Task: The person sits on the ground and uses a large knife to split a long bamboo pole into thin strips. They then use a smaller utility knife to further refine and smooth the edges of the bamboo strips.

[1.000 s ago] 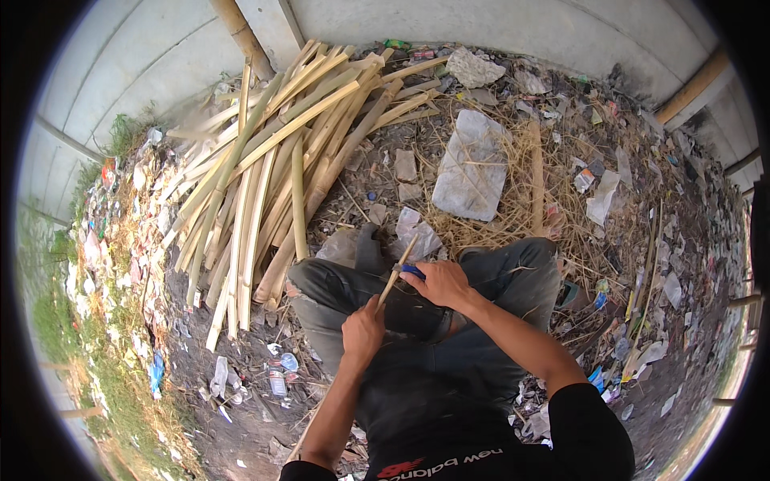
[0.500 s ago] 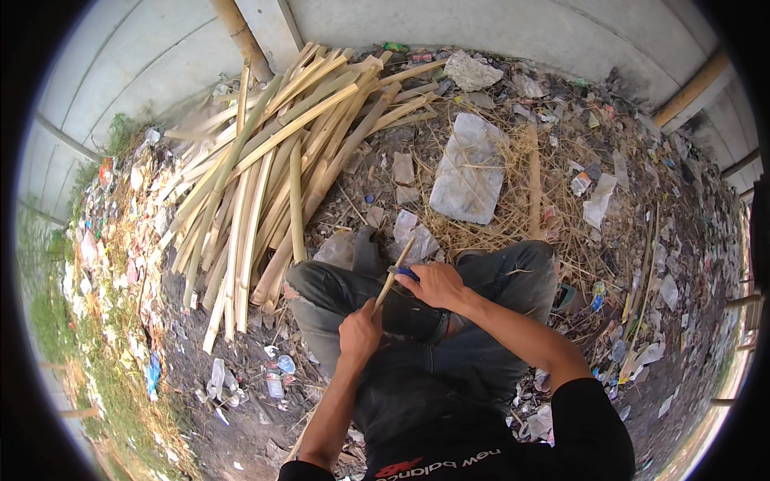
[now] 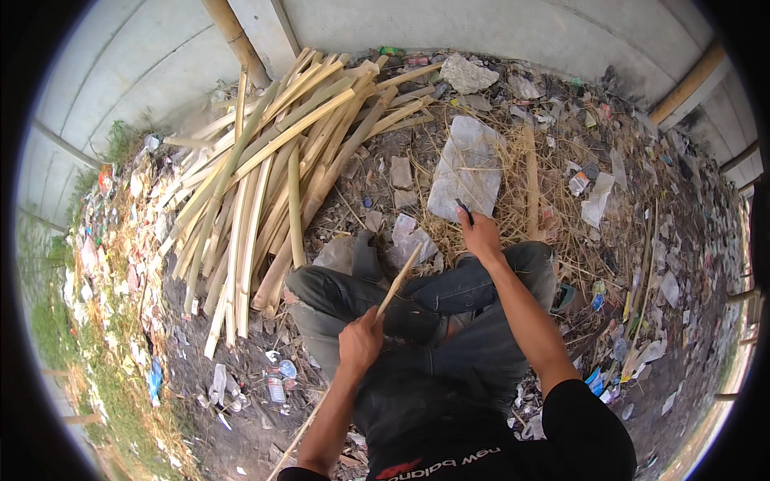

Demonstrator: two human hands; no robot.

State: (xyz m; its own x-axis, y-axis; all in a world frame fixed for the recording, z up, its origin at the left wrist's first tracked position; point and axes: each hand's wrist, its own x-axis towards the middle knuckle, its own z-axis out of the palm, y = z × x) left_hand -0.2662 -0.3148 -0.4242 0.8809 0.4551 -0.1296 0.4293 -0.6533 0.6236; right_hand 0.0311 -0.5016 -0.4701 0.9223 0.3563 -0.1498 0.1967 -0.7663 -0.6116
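The left hand (image 3: 359, 343), low centre, is closed around a thin pale bamboo strip (image 3: 399, 282); the right hand (image 3: 480, 234) has swung up and away from it toward centre frame, gripping a small dark-handled knife (image 3: 464, 212), so a shaving stroke looks finished. Split bamboo slats (image 3: 265, 176) fill the upper left. No containers show.

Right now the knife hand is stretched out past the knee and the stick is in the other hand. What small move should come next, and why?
Probably bring the right hand with the knife back to the tip of the stick. The left hand holds that thin stick angled up over the lap, but the blade is well clear of it, out over the straw, so no cut can start yet.
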